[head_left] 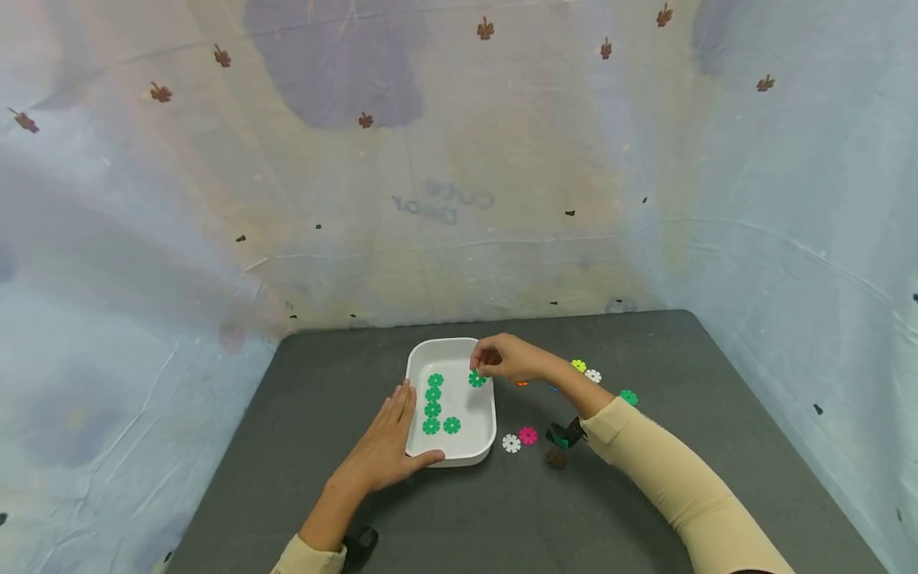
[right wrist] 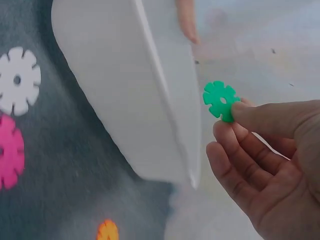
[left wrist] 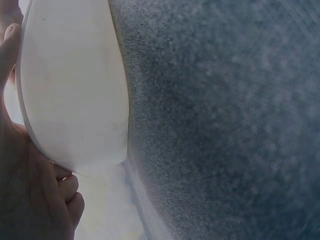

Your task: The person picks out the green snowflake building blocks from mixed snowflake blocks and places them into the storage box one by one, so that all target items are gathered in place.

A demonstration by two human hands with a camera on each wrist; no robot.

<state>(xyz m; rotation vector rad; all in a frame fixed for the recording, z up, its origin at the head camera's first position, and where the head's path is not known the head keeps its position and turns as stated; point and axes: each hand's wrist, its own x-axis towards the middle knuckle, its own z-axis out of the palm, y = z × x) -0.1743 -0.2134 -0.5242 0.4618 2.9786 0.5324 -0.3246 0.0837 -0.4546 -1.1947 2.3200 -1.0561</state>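
A white plastic tray (head_left: 469, 445) stands on the dark table with several green notched discs (head_left: 433, 409) lying in it, most of them in a column on its left side. My left hand (head_left: 387, 442) rests against the tray's near left corner, fingers straight along the left wall and thumb on the near rim. Over the tray's right side, my right hand (head_left: 511, 357) pinches another green notched disc (right wrist: 214, 95) between thumb and fingertips. In the left wrist view, the tray's outer wall (left wrist: 75, 90) hides what lies inside.
Right of the tray lie a white disc (head_left: 511, 443), a pink disc (head_left: 527, 435) and a brown disc (head_left: 555, 458). Beyond the right forearm are yellow (head_left: 578, 365), white (head_left: 593, 375) and green (head_left: 629, 397) discs. A printed sheet (head_left: 445, 271) hangs behind the table.
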